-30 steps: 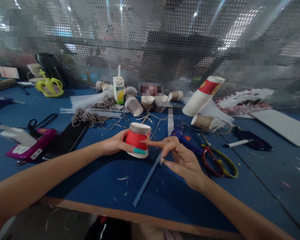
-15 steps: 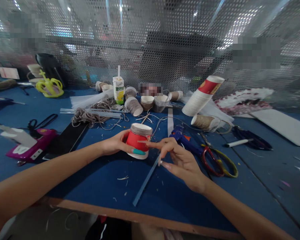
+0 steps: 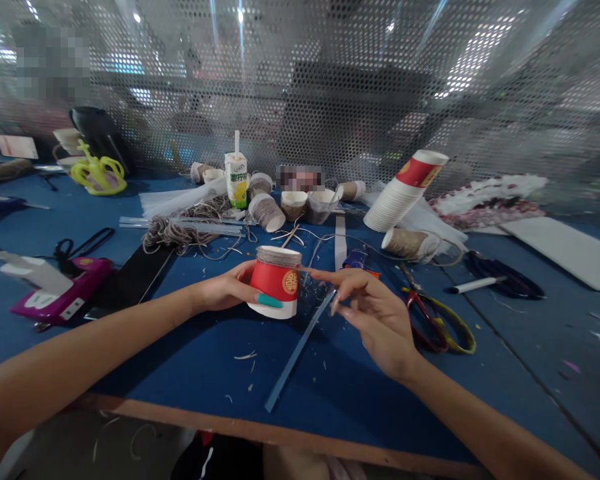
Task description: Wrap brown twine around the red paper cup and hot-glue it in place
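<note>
My left hand (image 3: 233, 290) grips an upside-down red paper cup (image 3: 276, 283) whose top band is wound with brown twine; a gold emblem on the cup faces me. My right hand (image 3: 367, 313) is just right of the cup, its forefinger and thumb pinched on a thin strand of twine that runs to the cup's wound band. The other fingers are spread. A long glue stick (image 3: 297, 350) lies on the blue table (image 3: 190, 360) under my right hand.
A blue glue gun (image 3: 357, 260) and red-and-yellow scissors (image 3: 437, 323) lie right of my right hand. Behind are a coil of twine (image 3: 180, 230), a milk carton (image 3: 237, 178), twine-wrapped cups (image 3: 267, 212), a tilted stack of paper cups (image 3: 405, 192), a marker (image 3: 473, 287). A pink device (image 3: 63, 297) lies left.
The cup has been turned in my left hand, so its gold emblem now faces me. My right hand has risen slightly, staying by the wound band.
</note>
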`<action>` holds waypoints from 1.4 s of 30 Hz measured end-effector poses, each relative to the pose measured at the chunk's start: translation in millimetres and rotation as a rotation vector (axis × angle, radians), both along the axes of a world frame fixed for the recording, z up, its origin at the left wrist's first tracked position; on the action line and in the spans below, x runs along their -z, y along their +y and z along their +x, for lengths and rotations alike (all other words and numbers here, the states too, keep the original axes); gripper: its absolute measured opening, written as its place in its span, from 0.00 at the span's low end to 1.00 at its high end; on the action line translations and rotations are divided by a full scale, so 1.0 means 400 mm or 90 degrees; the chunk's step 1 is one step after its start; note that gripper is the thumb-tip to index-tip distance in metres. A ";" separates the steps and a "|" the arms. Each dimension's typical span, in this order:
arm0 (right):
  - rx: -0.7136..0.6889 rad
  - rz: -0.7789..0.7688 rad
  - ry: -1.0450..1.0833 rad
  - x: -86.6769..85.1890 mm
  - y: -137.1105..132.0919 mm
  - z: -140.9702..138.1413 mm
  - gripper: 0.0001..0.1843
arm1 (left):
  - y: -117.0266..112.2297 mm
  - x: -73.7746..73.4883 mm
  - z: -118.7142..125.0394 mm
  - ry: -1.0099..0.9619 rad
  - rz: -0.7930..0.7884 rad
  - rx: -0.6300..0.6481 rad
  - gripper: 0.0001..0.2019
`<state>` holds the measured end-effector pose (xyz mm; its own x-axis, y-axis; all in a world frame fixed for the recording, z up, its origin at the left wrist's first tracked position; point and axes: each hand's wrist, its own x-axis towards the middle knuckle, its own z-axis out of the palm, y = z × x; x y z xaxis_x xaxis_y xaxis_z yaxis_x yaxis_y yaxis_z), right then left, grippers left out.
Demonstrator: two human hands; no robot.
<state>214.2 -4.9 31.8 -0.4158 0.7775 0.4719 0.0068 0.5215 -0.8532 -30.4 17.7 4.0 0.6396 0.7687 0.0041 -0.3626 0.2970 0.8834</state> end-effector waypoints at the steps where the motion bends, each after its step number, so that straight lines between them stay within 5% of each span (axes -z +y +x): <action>1: 0.015 -0.009 0.017 0.002 0.003 0.000 0.06 | 0.000 -0.001 -0.001 -0.001 -0.002 0.003 0.31; 8: 0.050 -0.012 0.075 -0.001 0.005 0.000 0.06 | -0.003 -0.003 0.010 0.014 -0.017 -0.032 0.31; 12: -0.053 0.011 -0.050 -0.009 -0.015 -0.005 0.07 | -0.008 -0.007 0.025 0.079 0.003 -0.105 0.33; 17: -0.049 0.129 -0.277 -0.013 -0.030 -0.012 0.11 | -0.018 -0.013 0.035 0.144 0.019 -0.153 0.35; 27: 0.026 0.174 -0.273 -0.012 -0.026 -0.015 0.10 | -0.036 -0.032 0.060 0.206 0.063 -0.265 0.34; 36: 0.032 0.308 -0.343 -0.014 -0.023 -0.012 0.10 | -0.043 -0.015 0.063 0.259 0.158 -0.257 0.33; 42: 0.059 0.311 -0.372 -0.011 -0.031 -0.023 0.12 | -0.048 -0.008 0.063 0.346 0.203 -0.284 0.33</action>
<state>204.9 -17.3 36.1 -0.6469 0.5800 0.4950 0.4471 0.8144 -0.3700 -5.3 -1.5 7.0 0.2458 0.9684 0.0432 0.1207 -0.0747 0.9899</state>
